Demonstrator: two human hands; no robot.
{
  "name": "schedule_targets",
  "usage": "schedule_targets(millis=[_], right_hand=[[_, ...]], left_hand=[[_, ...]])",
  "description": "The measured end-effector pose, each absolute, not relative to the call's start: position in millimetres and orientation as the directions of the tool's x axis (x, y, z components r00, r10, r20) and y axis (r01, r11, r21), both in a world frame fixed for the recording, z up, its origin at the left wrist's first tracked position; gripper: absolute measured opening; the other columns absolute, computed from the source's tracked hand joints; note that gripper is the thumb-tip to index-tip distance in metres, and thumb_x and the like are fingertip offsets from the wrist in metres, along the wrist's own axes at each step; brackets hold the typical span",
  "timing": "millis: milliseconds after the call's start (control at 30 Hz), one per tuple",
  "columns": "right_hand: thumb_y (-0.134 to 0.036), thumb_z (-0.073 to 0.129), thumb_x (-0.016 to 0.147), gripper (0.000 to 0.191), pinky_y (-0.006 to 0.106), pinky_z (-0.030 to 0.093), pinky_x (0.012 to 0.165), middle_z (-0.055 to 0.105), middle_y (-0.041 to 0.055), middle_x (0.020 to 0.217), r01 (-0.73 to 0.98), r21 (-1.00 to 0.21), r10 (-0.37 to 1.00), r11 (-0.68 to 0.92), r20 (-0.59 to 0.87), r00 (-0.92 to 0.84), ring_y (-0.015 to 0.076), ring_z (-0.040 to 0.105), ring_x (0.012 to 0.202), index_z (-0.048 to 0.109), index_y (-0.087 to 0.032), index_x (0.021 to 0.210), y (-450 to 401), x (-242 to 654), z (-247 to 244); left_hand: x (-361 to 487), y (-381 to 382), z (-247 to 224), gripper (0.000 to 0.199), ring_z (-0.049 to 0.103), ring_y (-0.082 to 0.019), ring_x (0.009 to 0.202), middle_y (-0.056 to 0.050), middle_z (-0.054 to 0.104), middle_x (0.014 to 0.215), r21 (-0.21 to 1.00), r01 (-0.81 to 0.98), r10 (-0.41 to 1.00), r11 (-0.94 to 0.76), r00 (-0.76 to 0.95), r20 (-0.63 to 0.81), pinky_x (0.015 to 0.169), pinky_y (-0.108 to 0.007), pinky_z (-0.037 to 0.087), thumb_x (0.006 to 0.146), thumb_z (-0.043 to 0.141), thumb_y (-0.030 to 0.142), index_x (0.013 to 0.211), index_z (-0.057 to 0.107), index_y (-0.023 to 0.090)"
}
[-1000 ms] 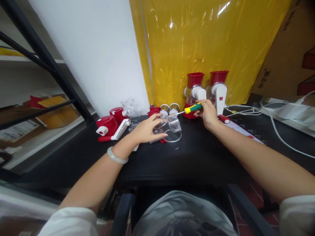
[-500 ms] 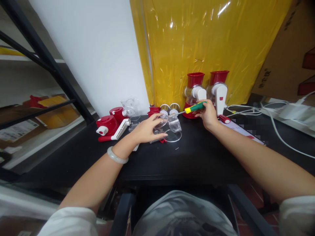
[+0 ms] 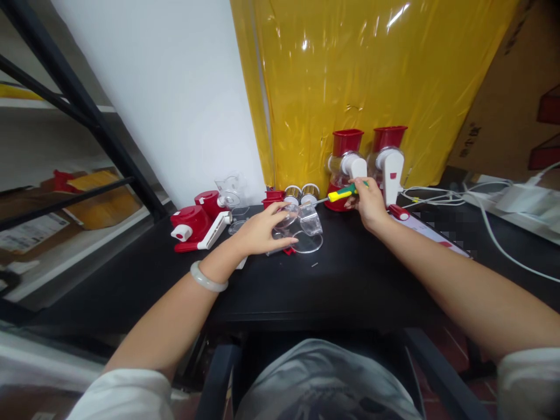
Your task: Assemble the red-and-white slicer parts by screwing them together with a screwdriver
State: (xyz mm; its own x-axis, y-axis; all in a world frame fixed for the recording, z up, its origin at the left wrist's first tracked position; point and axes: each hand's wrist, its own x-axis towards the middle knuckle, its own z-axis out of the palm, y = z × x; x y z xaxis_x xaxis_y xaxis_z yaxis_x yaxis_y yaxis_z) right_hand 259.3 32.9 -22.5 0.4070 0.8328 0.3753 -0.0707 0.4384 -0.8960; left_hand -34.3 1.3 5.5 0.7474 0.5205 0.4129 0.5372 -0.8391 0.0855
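My left hand grips a clear plastic housing from its left side, low over the black table. My right hand is closed on the green and yellow handle of a screwdriver. The screwdriver's metal shaft points left, and its tip meets the upper part of the clear housing. Exactly where the tip sits is too small to tell. A red part shows under the housing. Behind it stand two metal grater drums and a red piece.
Two red and white grinders stand at the back right, beside white cables and a flat screen-like device. Red bases with a white crank lie at the left. A small pin lies on the black table.
The screwdriver handle has turned slightly in my right hand, and the fingers have shifted a little. My left hand and the clear housing look unchanged.
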Motion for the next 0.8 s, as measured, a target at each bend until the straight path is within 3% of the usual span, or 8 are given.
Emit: schedule_targets(millis=[233, 500, 800], right_hand=[[-0.056, 0.054, 0.081, 0.033, 0.024, 0.042, 0.037, 0.047, -0.0075, 0.052, -0.068, -0.905, 0.838, 0.42, 0.358, 0.411, 0.0112, 0.052, 0.039, 0.048, -0.025, 0.088, 29.6, 257.2, -20.8], [-0.046, 0.047, 0.081, 0.024, 0.025, 0.044, 0.039, 0.056, -0.0016, 0.075, -0.109, -0.876, 0.831, 0.47, 0.397, 0.389, 0.0128, 0.058, 0.05, 0.05, -0.024, 0.091, 32.2, 261.0, -26.1], [-0.042, 0.052, 0.081, 0.018, 0.024, 0.042, 0.037, 0.052, -0.0056, 0.058, -0.09, -0.903, 0.839, 0.419, 0.348, 0.42, 0.0122, 0.054, 0.042, 0.049, -0.025, 0.087, 33.2, 259.2, -21.5]], left_hand=[[-34.3, 1.9, 4.8, 0.062, 0.056, -0.029, 0.12, -0.013, 0.043, 0.144, 0.087, 0.533, 0.515, -0.842, 0.743, 0.427, 0.1, -0.044, 0.049, 0.08, 0.062, 0.059, 0.13, 0.055, 0.024], [-34.7, 1.4, 5.4, 0.061, 0.056, -0.03, 0.121, -0.013, 0.042, 0.145, 0.088, 0.53, 0.514, -0.843, 0.747, 0.423, 0.099, -0.045, 0.05, 0.081, 0.062, 0.059, 0.131, 0.054, 0.025], [-34.5, 1.2, 5.3, 0.061, 0.055, -0.03, 0.122, -0.013, 0.043, 0.144, 0.093, 0.53, 0.515, -0.843, 0.745, 0.424, 0.1, -0.046, 0.049, 0.08, 0.063, 0.058, 0.131, 0.054, 0.025]])
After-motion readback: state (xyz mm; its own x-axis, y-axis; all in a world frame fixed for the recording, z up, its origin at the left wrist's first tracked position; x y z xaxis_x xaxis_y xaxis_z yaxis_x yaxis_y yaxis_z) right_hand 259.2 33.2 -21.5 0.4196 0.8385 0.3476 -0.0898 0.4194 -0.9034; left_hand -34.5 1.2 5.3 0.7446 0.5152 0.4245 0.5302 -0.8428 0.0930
